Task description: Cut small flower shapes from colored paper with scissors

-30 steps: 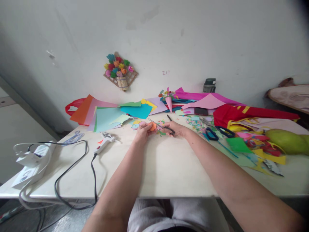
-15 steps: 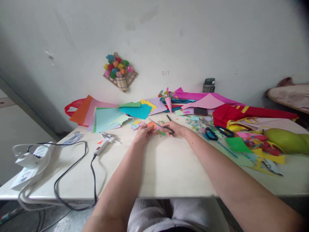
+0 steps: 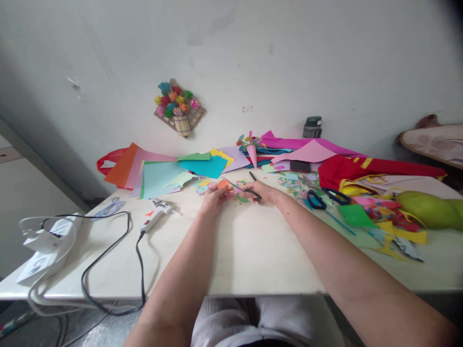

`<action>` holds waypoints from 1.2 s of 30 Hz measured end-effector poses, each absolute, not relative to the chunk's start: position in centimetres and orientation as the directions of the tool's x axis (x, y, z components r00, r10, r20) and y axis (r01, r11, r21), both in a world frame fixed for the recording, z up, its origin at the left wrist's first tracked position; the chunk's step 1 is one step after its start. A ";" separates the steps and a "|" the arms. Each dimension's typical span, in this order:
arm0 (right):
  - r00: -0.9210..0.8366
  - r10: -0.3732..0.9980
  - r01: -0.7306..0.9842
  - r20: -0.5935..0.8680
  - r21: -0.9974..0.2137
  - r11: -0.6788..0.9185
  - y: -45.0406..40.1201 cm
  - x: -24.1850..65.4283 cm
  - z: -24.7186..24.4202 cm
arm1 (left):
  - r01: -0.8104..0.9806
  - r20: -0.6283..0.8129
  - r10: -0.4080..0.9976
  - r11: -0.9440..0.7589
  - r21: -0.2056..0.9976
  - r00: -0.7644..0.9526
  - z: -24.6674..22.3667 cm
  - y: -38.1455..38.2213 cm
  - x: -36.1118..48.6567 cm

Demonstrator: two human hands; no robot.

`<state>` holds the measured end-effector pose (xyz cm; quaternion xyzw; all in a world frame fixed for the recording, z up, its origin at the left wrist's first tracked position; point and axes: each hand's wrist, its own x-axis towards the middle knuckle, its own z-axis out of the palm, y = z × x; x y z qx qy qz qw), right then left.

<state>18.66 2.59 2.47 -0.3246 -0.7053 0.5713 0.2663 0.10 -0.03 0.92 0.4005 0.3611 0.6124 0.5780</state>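
Between the thumb and fingers of my left hand (image 3: 214, 196) is a small piece of orange paper (image 3: 224, 185), partly covered by the fingers. My right hand (image 3: 265, 192) grips a pair of scissors (image 3: 237, 186) with dark handles. Its blades point left, close to the orange paper; whether they touch it I cannot tell. Small coloured paper scraps (image 3: 241, 197) lie on the table beneath and between both hands. Cut paper shapes (image 3: 203, 187) lie just left of my left hand. A black pen-like stick (image 3: 252, 176) lies beyond my right hand.
A glue gun (image 3: 156, 218) with a black cord lies left, near a white power strip (image 3: 47, 253). Coloured sheets (image 3: 164, 176) line the back. At right are larger scissors (image 3: 316, 200), scraps and red fabric (image 3: 347, 171). A paper flower cone (image 3: 252, 155) lies behind my hands.
My left hand has shifted slightly left with the orange paper, away from the scissors. My right hand and the scissors have barely moved.
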 end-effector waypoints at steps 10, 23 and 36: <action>-0.649 0.761 0.111 -0.010 -0.990 0.082 3.2 18.6 1.7 | -0.420 0.112 0.994 -0.105 0.901 -0.009 0.5 0.3 -0.2; -0.682 0.731 0.162 0.000 -0.975 0.151 3.5 18.9 1.4 | -0.390 0.100 0.995 -0.096 0.916 -0.009 0.5 0.4 -0.3; -0.651 0.758 0.189 -0.045 -0.976 0.105 2.7 18.7 2.2 | -0.391 0.094 0.995 -0.092 0.916 -0.014 0.7 0.2 -0.2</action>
